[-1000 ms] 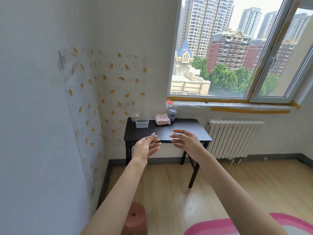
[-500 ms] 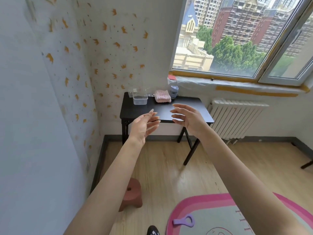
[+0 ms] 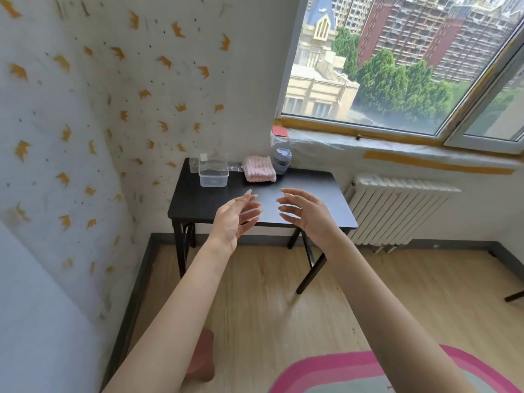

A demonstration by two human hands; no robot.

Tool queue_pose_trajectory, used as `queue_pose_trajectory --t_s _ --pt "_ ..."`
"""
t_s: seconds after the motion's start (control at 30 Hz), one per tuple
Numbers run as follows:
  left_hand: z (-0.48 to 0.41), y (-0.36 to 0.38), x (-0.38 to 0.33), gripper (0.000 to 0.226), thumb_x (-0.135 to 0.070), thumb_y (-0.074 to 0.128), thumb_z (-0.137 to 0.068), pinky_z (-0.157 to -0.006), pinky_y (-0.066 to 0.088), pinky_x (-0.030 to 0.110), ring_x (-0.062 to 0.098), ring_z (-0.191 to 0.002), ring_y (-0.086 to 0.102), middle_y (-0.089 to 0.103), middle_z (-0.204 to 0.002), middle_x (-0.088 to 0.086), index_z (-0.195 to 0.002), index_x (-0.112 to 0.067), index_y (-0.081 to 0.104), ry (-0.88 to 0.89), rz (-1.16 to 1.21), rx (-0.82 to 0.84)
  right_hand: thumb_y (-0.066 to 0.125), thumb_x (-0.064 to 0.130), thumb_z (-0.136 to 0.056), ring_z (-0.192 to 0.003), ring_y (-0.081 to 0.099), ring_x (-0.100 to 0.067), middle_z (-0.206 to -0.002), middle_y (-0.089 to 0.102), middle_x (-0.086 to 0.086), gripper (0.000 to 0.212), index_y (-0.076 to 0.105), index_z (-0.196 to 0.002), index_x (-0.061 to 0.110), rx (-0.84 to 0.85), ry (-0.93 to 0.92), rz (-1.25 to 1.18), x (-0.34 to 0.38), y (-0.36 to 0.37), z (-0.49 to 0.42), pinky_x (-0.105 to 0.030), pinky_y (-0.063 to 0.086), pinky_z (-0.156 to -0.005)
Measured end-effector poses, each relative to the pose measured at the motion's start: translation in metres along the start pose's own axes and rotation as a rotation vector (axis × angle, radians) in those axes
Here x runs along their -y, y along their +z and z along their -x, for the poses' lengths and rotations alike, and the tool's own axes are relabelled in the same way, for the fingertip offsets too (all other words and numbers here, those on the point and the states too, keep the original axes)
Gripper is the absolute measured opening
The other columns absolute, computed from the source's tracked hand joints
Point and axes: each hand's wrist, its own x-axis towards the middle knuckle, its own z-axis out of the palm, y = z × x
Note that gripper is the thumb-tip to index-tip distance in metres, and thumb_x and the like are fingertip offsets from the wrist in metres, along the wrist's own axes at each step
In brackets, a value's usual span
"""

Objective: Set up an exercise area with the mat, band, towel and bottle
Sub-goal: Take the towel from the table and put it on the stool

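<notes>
Nearer the desk (image 3: 198, 199) now, left grip (image 3: 235, 217) and right grip (image 3: 306, 214) hover open, empty. Towel (image 3: 259, 173) lies far between them; bottle (image 3: 282, 161) just right of it.

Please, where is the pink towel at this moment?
In the head view, the pink towel lies folded at the back of the black table, between the clear plastic box on its left and the bottle on its right.

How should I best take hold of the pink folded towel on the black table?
Probably take the towel by its front edge, coming from the near side of the table. It lies flat and folded thick, and the bottle stands close behind its right end, crowding the back.
</notes>
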Motion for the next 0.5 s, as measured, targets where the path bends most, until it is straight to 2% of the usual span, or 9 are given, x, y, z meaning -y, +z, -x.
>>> queue_pose_trajectory --t_s 0.2,0.33,0.5 --pt "-0.05 0.011 0.001 0.025 -0.031 0.06 -0.09 -0.062 0.057 0.02 0.015 -0.084 0.067 0.069 -0.092 0.004 -0.103 -0.011 0.069 -0.041 0.023 -0.074 0.052 0.011 -0.096 -0.085 0.067 -0.022 -0.095 0.069 -0.01 0.02 0.064 -0.112 0.007 -0.018 0.027 -0.049 0.001 -0.021 -0.055 -0.031 0.056 -0.079" --pt "-0.09 0.017 0.003 0.024 -0.032 0.06 -0.091 -0.061 0.056 0.02 0.015 -0.084 0.067 0.069 -0.091 0.004 -0.1 -0.012 0.07 -0.059 0.008 -0.074 0.052 0.011 -0.096 -0.083 0.068 -0.02 -0.093 0.07 -0.009 0.02 0.066 -0.11 0.008 -0.041 0.037 -0.068 -0.002 -0.037 -0.086 -0.033 0.055 -0.082" --pt "-0.143 0.026 0.011 0.024 -0.029 0.06 -0.091 -0.066 0.056 0.02 0.014 -0.079 0.066 0.069 -0.087 0.003 -0.102 -0.009 0.069 -0.099 0.013 -0.047 0.05 0.009 -0.096 -0.078 0.068 -0.019 -0.088 0.071 -0.007 0.019 0.067 -0.106 0.008 -0.087 0.079 -0.101 -0.006 -0.052 -0.127 -0.032 0.056 -0.079"
